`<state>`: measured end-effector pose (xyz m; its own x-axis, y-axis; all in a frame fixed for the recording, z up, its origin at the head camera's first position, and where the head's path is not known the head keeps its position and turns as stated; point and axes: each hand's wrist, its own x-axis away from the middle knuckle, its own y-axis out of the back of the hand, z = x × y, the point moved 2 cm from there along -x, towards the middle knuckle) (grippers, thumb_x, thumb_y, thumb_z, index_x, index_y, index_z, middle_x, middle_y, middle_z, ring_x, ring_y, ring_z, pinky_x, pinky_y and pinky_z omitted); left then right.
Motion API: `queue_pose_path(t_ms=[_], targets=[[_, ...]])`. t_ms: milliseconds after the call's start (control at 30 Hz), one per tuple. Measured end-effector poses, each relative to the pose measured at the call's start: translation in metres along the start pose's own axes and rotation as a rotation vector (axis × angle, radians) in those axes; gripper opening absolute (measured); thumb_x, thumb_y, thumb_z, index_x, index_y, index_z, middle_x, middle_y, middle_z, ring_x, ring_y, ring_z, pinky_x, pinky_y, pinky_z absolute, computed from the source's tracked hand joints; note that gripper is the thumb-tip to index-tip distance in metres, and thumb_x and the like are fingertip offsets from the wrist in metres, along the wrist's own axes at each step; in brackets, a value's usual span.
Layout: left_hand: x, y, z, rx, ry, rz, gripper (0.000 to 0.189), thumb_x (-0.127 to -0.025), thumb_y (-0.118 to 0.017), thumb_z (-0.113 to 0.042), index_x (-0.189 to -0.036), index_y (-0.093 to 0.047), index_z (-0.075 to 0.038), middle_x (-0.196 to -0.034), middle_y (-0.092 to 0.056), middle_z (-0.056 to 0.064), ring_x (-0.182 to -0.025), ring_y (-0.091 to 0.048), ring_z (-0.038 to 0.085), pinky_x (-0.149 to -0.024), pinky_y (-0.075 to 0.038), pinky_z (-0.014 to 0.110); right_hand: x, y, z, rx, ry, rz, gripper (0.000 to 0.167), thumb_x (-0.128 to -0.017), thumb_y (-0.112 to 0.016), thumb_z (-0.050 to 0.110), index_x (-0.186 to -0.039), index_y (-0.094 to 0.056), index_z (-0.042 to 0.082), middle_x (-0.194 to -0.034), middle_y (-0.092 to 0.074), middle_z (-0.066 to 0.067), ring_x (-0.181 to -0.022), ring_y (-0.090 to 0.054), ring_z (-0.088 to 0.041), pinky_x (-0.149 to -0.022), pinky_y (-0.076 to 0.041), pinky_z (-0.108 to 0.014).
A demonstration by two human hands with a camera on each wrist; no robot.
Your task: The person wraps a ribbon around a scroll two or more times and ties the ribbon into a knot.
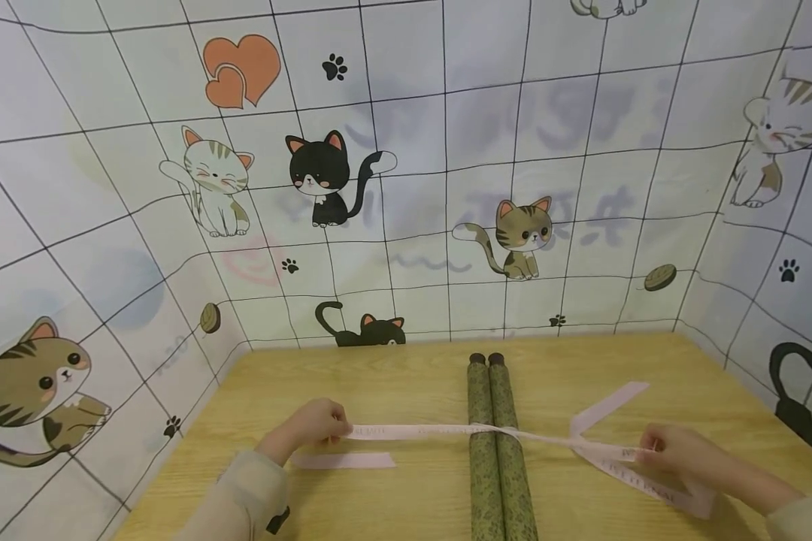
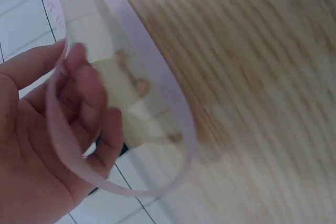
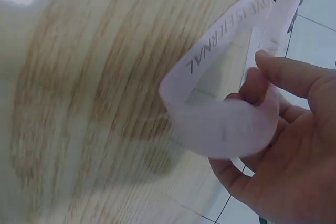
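A pale pink ribbon (image 1: 413, 431) printed with letters is drawn across two green patterned rolls (image 1: 485, 473) that lie side by side, each with a dark end knob. Left of the rolls, my left hand (image 1: 316, 421) pinches the ribbon between thumb and fingertips. Its tail loops below that hand in the left wrist view and lies on the table. On the other side, my right hand (image 1: 686, 457) pinches the ribbon too. There the slack ribbon (image 3: 226, 129) curls in a loop reading "LOVE IS ETERNAL". By the rolls the ribbon twists narrow.
The wood-grain table (image 1: 379, 383) meets a cloth backdrop (image 1: 413, 195) with cartoon cats and grid lines at the back and sides. A loose ribbon end (image 1: 612, 406) lies folded toward the back right. The near ends of the rolls run out of the head view.
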<state>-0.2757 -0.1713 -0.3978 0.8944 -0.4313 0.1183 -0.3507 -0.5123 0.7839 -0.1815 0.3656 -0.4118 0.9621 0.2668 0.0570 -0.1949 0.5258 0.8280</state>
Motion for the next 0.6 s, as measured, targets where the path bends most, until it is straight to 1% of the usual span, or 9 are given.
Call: queue_pose_path(t_ms=[100,167,233,267,333,400,467,533,600], targets=[[-0.005,-0.008,-0.014,-0.139,-0.06,-0.036,0.009,-0.086,-0.061,-0.011,-0.087,-0.067,-0.003,-0.077,-0.064,0.006,-0.065,-0.055,0.016,-0.06,-0.046,0.033,-0.001,-0.005,0.007,-0.004,-0.017,0.02,0.033,-0.085,-0.068,0.022,-0.102,-0.054,-0.002,-0.081,-0.057,-0.003,-0.066,-0.048,-0.01,-0.056,-0.041,-0.027],[-0.011,-0.016,-0.03,-0.206,-0.114,-0.055,0.017,-0.087,-0.059,-0.009,-0.1,-0.067,-0.003,-0.092,-0.066,0.009,-0.081,-0.061,0.022,-0.073,-0.049,0.039,-0.003,-0.007,0.015,0.011,-0.014,0.02,0.046,-0.082,-0.071,0.023,-0.112,-0.051,-0.006,-0.092,-0.062,-0.011,-0.075,-0.057,-0.022,-0.061,-0.047,-0.033],[-0.018,-0.026,-0.05,-0.213,-0.168,-0.049,0.026,-0.089,-0.057,-0.007,-0.113,-0.063,0.0,-0.106,-0.065,0.013,-0.098,-0.061,0.029,-0.082,-0.048,0.045,-0.006,-0.008,0.025,0.09,0.002,-0.007,0.054,-0.079,-0.073,0.025,-0.117,-0.051,-0.006,-0.1,-0.062,-0.016,-0.085,-0.059,-0.032,-0.065,-0.049,-0.042],[-0.022,-0.032,-0.06,-0.202,-0.185,-0.028,0.029,-0.091,-0.056,-0.007,-0.118,-0.061,0.0,-0.112,-0.064,0.013,-0.105,-0.059,0.03,-0.086,-0.046,0.046,-0.008,-0.009,0.031,0.142,0.017,-0.028,0.056,-0.077,-0.075,0.025,-0.119,-0.052,-0.005,-0.105,-0.062,-0.018,-0.09,-0.058,-0.037,-0.067,-0.049,-0.046],[-0.031,-0.045,-0.077,-0.18,-0.219,0.019,0.034,-0.093,-0.054,-0.01,-0.126,-0.057,-0.003,-0.122,-0.06,0.011,-0.115,-0.054,0.03,-0.092,-0.044,0.044,-0.013,-0.01,0.044,0.23,0.049,-0.072,0.056,-0.075,-0.076,0.024,-0.12,-0.054,-0.002,-0.11,-0.061,-0.02,-0.094,-0.056,-0.043,-0.066,-0.048,-0.051],[-0.039,-0.058,-0.092,-0.143,-0.239,0.071,0.036,-0.096,-0.051,-0.013,-0.131,-0.054,-0.004,-0.126,-0.058,0.009,-0.118,-0.052,0.027,-0.093,-0.044,0.04,-0.017,-0.015,0.058,0.3,0.062,-0.103,0.053,-0.076,-0.076,0.026,-0.12,-0.057,0.004,-0.113,-0.06,-0.018,-0.096,-0.054,-0.044,-0.065,-0.047,-0.054],[-0.046,-0.068,-0.102,-0.107,-0.239,0.121,0.037,-0.097,-0.05,-0.017,-0.132,-0.053,-0.006,-0.127,-0.058,0.008,-0.117,-0.053,0.024,-0.092,-0.045,0.036,-0.023,-0.021,0.07,0.329,0.088,-0.109,0.047,-0.077,-0.075,0.026,-0.117,-0.06,0.007,-0.115,-0.059,-0.016,-0.099,-0.053,-0.045,-0.068,-0.046,-0.056],[-0.049,-0.075,-0.108,-0.103,-0.236,0.155,0.035,-0.097,-0.05,-0.02,-0.128,-0.056,-0.007,-0.125,-0.059,0.006,-0.115,-0.055,0.021,-0.09,-0.046,0.033,-0.027,-0.027,0.081,0.341,0.14,-0.107,0.039,-0.079,-0.074,0.025,-0.112,-0.062,0.009,-0.112,-0.06,-0.012,-0.097,-0.054,-0.041,-0.071,-0.046,-0.055],[-0.05,-0.079,-0.109,-0.105,-0.218,0.185,0.031,-0.096,-0.051,-0.024,-0.121,-0.063,-0.008,-0.117,-0.063,0.003,-0.107,-0.058,0.016,-0.086,-0.047,0.03,-0.031,-0.033,0.088,0.331,0.173,-0.088,0.033,-0.079,-0.073,0.021,-0.108,-0.064,0.009,-0.108,-0.061,-0.009,-0.094,-0.056,-0.037,-0.073,-0.047,-0.051]])
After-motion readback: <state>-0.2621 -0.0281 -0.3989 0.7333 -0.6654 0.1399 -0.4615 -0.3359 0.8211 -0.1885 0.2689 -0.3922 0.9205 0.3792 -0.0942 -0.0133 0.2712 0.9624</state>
